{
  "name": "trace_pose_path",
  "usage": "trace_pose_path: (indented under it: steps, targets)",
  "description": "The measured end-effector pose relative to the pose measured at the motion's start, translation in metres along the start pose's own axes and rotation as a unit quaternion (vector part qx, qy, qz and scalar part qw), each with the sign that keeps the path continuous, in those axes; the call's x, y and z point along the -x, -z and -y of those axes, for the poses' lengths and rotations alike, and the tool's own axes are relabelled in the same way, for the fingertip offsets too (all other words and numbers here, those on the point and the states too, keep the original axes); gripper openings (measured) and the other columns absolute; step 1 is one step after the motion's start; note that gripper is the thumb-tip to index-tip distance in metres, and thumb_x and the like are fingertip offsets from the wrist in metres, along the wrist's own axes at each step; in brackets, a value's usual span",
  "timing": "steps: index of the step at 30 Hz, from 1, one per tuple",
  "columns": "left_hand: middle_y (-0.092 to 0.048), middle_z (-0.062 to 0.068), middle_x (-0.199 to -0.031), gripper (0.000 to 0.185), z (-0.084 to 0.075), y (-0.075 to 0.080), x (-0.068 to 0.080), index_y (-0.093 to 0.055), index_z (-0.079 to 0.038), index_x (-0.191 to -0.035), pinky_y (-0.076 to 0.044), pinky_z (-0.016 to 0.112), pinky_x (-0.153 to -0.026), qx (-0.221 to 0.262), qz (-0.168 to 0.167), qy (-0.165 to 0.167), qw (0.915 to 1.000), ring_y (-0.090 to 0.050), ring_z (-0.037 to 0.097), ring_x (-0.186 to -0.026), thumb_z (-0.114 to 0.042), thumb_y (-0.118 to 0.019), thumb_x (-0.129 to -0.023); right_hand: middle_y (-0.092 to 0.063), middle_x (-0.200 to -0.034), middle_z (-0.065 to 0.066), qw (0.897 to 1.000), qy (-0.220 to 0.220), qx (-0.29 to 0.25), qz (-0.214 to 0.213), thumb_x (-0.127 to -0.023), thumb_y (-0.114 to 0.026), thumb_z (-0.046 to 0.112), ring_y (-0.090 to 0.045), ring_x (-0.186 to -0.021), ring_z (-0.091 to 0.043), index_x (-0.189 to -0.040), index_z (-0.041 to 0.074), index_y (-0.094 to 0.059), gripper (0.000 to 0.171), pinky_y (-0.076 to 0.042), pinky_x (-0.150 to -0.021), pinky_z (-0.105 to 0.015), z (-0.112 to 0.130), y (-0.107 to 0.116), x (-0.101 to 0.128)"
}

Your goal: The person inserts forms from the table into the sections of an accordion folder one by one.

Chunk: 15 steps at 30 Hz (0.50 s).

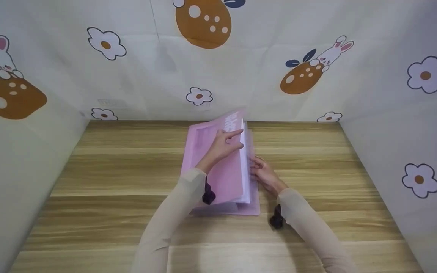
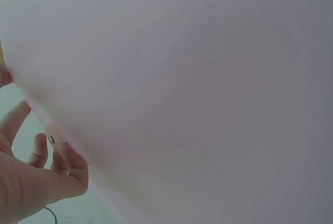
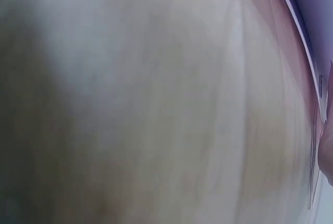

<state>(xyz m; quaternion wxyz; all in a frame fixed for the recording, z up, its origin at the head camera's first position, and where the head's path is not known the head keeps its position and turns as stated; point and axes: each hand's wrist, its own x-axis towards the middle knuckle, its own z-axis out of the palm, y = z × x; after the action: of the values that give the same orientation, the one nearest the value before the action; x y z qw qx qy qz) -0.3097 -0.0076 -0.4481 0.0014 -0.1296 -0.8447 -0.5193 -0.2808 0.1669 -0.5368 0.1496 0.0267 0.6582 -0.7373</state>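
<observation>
A pink folder [image 1: 222, 182] with a translucent cover and white lettering lies on the wooden table, its cover raised along the right side. White sheets in clear sleeves [image 1: 244, 163] show under that raised edge. My left hand [image 1: 222, 146] lies over the cover and pinches its right edge with finger and thumb; the left wrist view has these fingers [image 2: 70, 169] at the edge of the pale sheet. At the folder's right side my right hand [image 1: 266, 174] touches the sleeve edges with extended fingers, partly blurred. Only a bit of that hand [image 3: 326, 154] enters the right wrist view.
The wood-grain table [image 1: 120, 163] surrounds the folder. A pale curtain [image 1: 139, 83] printed with rabbits and flowers stands behind it and on both sides. A dark wrist-worn device [image 1: 208, 195] hangs under the left sleeve, another dark one [image 1: 276, 218] under the right.
</observation>
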Motion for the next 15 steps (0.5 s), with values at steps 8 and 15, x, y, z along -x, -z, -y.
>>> trace_pose_path:
  steps: [8, 15]
  targets:
    - [-0.038, 0.008, -0.091, 0.048, 0.0007, -0.0011, -0.0003, -0.058, -0.017, -0.119, -0.034, 0.028, -0.069, -0.001, 0.001, -0.004, 1.0000, -0.038, 0.020, -0.084, -0.018, -0.066, -0.072, -0.053, -0.102, -0.016, 1.000, 0.012, 0.010, -0.001, -0.075, -0.043, -0.016, -0.055, -0.082, -0.019, -0.132, -0.004, -0.034, 0.058, -0.046, -0.068, -0.031, -0.0002, -0.0020, -0.0011]
    - [-0.037, 0.007, -0.089, 0.048, 0.0013, -0.0017, -0.0005, -0.058, -0.017, -0.119, -0.034, 0.028, -0.068, 0.004, -0.001, -0.003, 1.0000, -0.038, 0.020, -0.082, -0.018, -0.066, -0.071, -0.052, -0.106, -0.019, 0.999, 0.026, 0.021, -0.002, -0.073, -0.039, -0.019, -0.055, -0.084, -0.020, -0.131, -0.006, -0.033, 0.060, -0.046, -0.069, -0.032, -0.0009, -0.0039, -0.0029]
